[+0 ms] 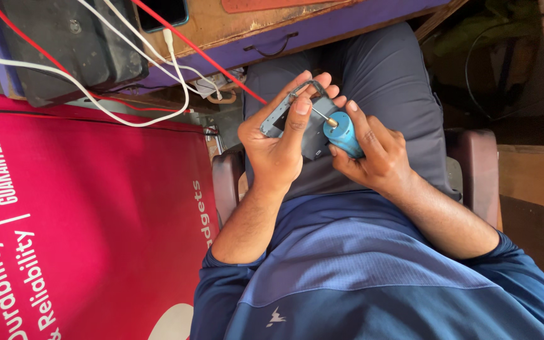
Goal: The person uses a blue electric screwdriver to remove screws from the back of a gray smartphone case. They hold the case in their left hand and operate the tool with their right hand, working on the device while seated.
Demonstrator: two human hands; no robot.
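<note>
Over the lap of a seated person in grey trousers, the left hand (276, 146) closes its grip on a grey metal bracket (283, 112), while the right hand (373, 157) wraps a small blue motor (343, 134) at its 3 o'clock. Red and white cables (158, 69) trail from the wooden tabletop (234, 22) at 12 o'clock.

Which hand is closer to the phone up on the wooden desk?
Left. The left hand holds the grey bracket on the phone's side; the right hand, gripping the blue motor, sits farther away.

Wooden desk (234, 25): phone (165, 11), dark box (64, 44), red and white cables (177, 69), seemingly.
</note>
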